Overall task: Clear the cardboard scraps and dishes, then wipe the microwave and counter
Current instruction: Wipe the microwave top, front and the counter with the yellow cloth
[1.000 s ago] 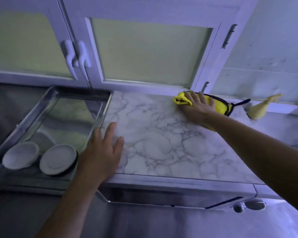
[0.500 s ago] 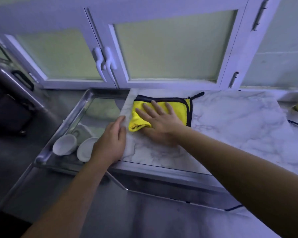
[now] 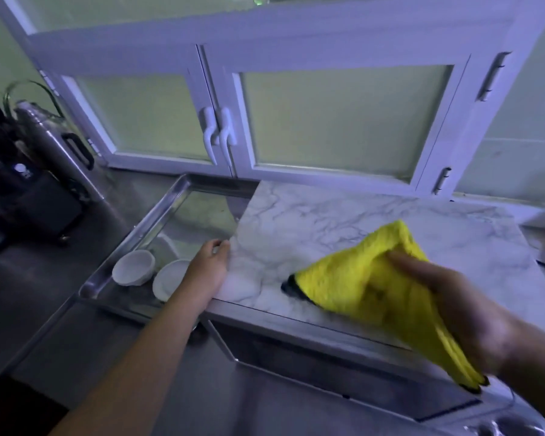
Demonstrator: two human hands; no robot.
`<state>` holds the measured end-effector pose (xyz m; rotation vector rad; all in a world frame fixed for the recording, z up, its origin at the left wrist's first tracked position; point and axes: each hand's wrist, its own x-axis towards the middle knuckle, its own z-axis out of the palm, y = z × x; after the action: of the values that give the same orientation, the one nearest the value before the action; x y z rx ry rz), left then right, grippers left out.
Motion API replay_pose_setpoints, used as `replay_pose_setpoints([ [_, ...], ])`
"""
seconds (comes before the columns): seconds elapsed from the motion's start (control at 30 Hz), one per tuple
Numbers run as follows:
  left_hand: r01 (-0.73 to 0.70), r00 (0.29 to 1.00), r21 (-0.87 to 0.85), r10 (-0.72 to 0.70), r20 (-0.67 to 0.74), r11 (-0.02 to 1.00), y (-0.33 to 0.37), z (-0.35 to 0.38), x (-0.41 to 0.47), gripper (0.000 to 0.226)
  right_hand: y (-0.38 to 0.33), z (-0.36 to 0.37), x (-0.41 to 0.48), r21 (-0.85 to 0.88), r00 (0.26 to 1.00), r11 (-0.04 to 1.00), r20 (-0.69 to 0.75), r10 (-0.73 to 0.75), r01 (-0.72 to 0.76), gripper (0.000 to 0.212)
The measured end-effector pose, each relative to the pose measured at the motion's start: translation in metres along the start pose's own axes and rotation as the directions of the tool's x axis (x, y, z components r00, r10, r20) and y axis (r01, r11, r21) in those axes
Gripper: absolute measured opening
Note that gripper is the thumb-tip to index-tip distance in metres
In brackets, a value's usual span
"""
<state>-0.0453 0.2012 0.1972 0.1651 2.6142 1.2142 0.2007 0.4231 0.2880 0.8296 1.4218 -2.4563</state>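
Your right hand (image 3: 472, 316) grips the yellow cloth (image 3: 359, 278), bunched in curled fingers, over the front-right of the marble-look microwave top (image 3: 296, 221); one black-edged corner hangs at the surface. Your left hand (image 3: 208, 272) rests at that top's left edge, beside the metal tray (image 3: 139, 221) w/ two white bowls (image 3: 132, 272). Whether its fingers curl over the edge can't be told. Tray & microwave sit on the steel table (image 3: 76, 341).

yellow cloth (image 3: 359, 278) blurred, one bowl (image 3: 170, 275) half hidden
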Motion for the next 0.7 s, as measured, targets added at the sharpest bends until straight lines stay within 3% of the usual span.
replay_pose_setpoints([
  [0.03,-0.004,1.000,0.014,0.004,0.011,1.000,0.001,0.001,0.000,0.042,-0.015,-0.002,0.007,0.103,0.992,0.991,-0.101,-0.078,0.088,0.045],
  [0.1,-0.011,1.000,0.035,0.010,0.025,0.999,0.002,0.001,0.000,0.042,-0.045,0.003,0.025,0.065,0.901,0.942,-0.321,-0.292,0.328,0.046],
  [0.17,-0.014,0.999,0.014,0.013,0.047,1.000,0.004,0.001,-0.001,0.044,-0.064,0.021,0.051,-0.205,0.702,0.841,-0.471,-0.534,0.501,0.027],
  [0.2,-0.012,0.998,-0.017,0.013,0.058,1.000,0.004,0.001,-0.001,0.047,-0.069,0.032,0.066,-0.362,0.641,0.782,-0.449,-0.623,0.507,0.017],
  [0.23,-0.006,0.998,-0.051,0.009,0.066,0.999,0.004,0.001,-0.001,0.050,-0.072,0.040,0.086,-0.481,0.627,0.729,-0.388,-0.676,0.487,0.013],
  [0.3,0.013,0.997,-0.098,-0.006,0.071,0.995,0.005,0.001,-0.001,0.057,-0.072,0.052,0.133,-0.711,0.665,0.599,-0.248,-0.704,0.369,0.018],
  [0.37,0.011,0.997,-0.130,-0.001,0.076,0.991,0.004,0.001,0.000,0.061,-0.073,0.063,0.180,-0.940,0.734,0.331,-0.167,-0.659,0.083,0.041],
  [0.4,0.000,0.998,-0.145,0.011,0.069,0.989,0.004,0.001,-0.001,0.062,-0.073,0.070,0.203,-0.987,0.780,0.157,-0.120,-0.615,-0.028,0.048],
  [0.47,-0.013,0.998,-0.178,0.023,0.055,0.984,0.002,0.001,-0.001,0.060,-0.072,0.086,0.240,-0.997,0.862,-0.052,-0.022,-0.506,-0.056,0.057],
  [0.57,0.006,0.997,-0.222,0.011,0.074,0.975,0.000,0.002,-0.002,0.057,-0.069,0.098,0.266,-0.970,0.905,-0.236,0.054,-0.423,-0.052,0.070],
  [0.7,-0.008,0.997,-0.223,0.024,0.070,0.975,0.001,0.002,-0.005,0.061,-0.060,0.100,0.261,-0.939,0.920,-0.342,0.109,-0.377,-0.029,0.071],
])
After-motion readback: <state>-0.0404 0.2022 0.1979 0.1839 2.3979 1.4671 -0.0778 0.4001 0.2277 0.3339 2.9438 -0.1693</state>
